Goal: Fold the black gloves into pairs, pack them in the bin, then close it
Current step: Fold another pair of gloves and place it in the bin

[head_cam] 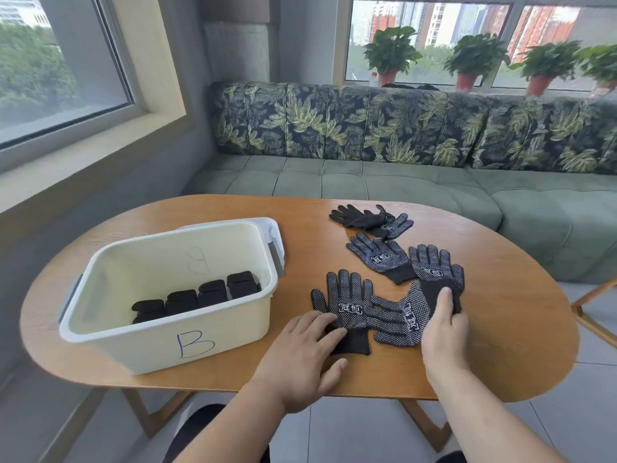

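Observation:
A white bin (100, 332) marked "B" stands on the left of the wooden table and holds several folded black glove pairs (197, 295). Right of it, several loose black dotted gloves lie spread out. My left hand (300, 352) rests flat, fingers straight, on the cuff of the nearest glove (344, 295). My right hand (442, 332) pinches the cuff of a second glove (404, 320) that lies sideways across the first. Two more gloves (380, 255) (437, 265) lie just behind, and a loose pair (370, 218) sits farther back.
The bin's lid (275, 235) lies behind the bin's far right corner. The oval table's (500, 345) front edge is close to my body. A green sofa runs behind the table, with potted plants on the sill.

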